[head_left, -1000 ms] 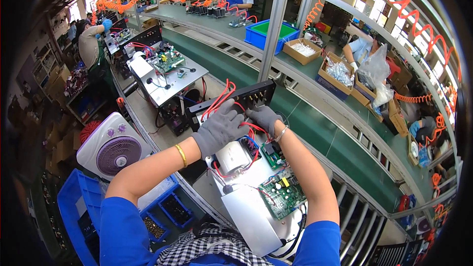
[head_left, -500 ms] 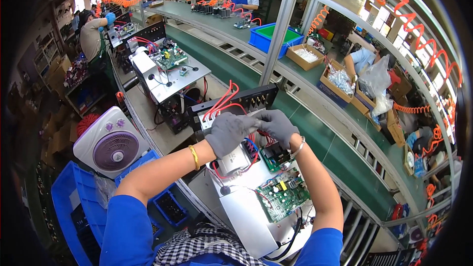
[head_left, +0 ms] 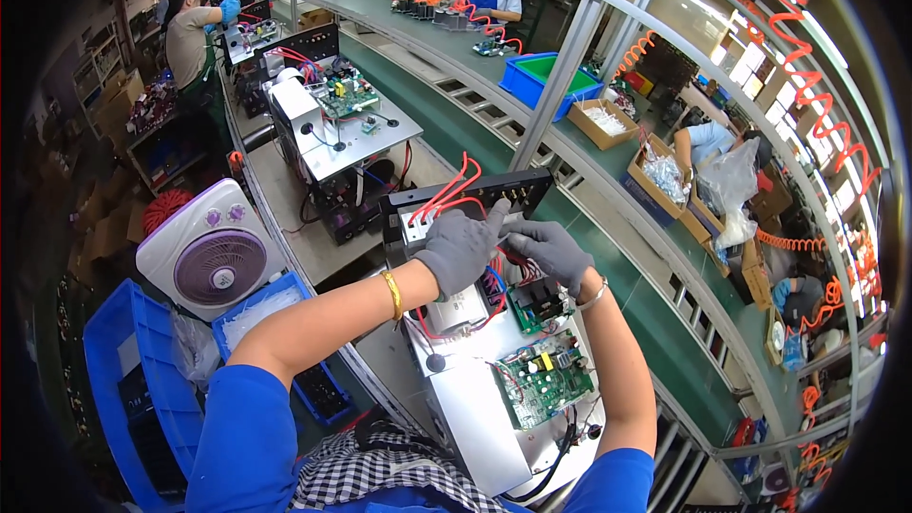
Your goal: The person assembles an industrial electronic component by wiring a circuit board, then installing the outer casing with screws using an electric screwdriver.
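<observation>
An open electronic device stands before me, with a bare silver metal base [head_left: 470, 418] and a black panel [head_left: 404, 199] upright at its far end. My left hand [head_left: 458, 252], grey-gloved, has its index finger stretched out to the row of brass-coloured terminals [head_left: 513, 198] on the panel. Close beside it, my right hand [head_left: 551, 249], also gloved, is closed with its fingertips together; what they pinch is hidden. Red wires [head_left: 454, 192] loop above the panel. Below my hands sit a silver box-shaped part [head_left: 458, 312] and a green circuit board [head_left: 541, 385].
Farther along the line stands a similar open device [head_left: 356, 138]. At left are a white and purple fan [head_left: 221, 261] and blue bins [head_left: 123, 389]. A metal post [head_left: 560, 85] rises beyond the panel. Cartons [head_left: 603, 123] and a blue crate [head_left: 532, 85] line the far conveyor; co-workers stand farther off.
My hands have drawn slightly apart. My left index finger now reaches up to the terminals, while the right hand stays closed beside it. The whole view has shifted a little.
</observation>
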A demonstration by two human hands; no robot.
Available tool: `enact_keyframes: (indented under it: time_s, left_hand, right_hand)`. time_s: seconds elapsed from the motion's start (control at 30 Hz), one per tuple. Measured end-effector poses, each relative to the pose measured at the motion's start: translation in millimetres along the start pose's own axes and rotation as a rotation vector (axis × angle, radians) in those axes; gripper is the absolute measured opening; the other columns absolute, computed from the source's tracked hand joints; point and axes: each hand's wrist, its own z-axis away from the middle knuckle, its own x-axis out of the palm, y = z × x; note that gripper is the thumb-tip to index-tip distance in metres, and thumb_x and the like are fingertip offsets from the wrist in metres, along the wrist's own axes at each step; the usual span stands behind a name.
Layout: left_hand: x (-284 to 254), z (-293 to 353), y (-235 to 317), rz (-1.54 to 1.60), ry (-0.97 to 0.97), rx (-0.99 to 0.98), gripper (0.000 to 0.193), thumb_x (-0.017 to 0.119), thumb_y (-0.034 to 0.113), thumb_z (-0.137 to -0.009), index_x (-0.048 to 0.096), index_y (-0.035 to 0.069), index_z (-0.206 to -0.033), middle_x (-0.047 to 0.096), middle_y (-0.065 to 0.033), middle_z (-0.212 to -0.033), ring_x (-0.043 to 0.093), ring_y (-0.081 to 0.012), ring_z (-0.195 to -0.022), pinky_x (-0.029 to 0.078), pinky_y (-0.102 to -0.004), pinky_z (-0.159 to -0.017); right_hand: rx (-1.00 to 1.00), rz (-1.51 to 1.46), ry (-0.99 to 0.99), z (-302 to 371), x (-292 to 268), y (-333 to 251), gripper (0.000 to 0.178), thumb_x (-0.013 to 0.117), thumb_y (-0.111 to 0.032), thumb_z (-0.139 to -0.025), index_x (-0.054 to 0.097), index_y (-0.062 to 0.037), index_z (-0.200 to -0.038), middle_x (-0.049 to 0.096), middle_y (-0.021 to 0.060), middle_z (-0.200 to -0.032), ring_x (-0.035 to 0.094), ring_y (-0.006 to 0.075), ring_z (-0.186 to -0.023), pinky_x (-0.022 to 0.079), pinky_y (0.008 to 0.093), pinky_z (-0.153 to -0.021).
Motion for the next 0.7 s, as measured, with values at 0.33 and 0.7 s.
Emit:
enact_keyframes:
  time_s: [0.33, 0.7]
  left_hand:
    - [8, -2, 4, 0.019, 0.038, 0.017, 0.075, 0.059, 0.039, -0.093, 0.026, 0.009, -0.153, 0.069, -0.0051, -0.078, 0.064, -0.0242, -0.072, 0.046, -0.0370, -0.067]
    - [32, 5, -8, 0.088, 0.419, 0.186, 0.062, 0.058, 0.019, -0.092, 0.035, 0.013, -0.149, 0.069, -0.0004, -0.085, 0.061, -0.0181, -0.069, 0.045, -0.0316, -0.073]
  right_hand:
    - [0.060, -0.034, -0.007, 7, -2, -5, 0.029, 0.065, -0.015, -0.091, 0.069, 0.0019, -0.114, 0.072, 0.0080, -0.101, 0.062, 0.0121, -0.090, 0.050, 0.0287, -0.085]
    - [0.091, 0.165, 0.099, 4, 13, -12, 0.021, 0.070, -0.015, -0.086, 0.073, -0.0005, -0.100, 0.070, 0.0077, -0.083, 0.061, 0.0128, -0.075, 0.048, 0.0309, -0.071]
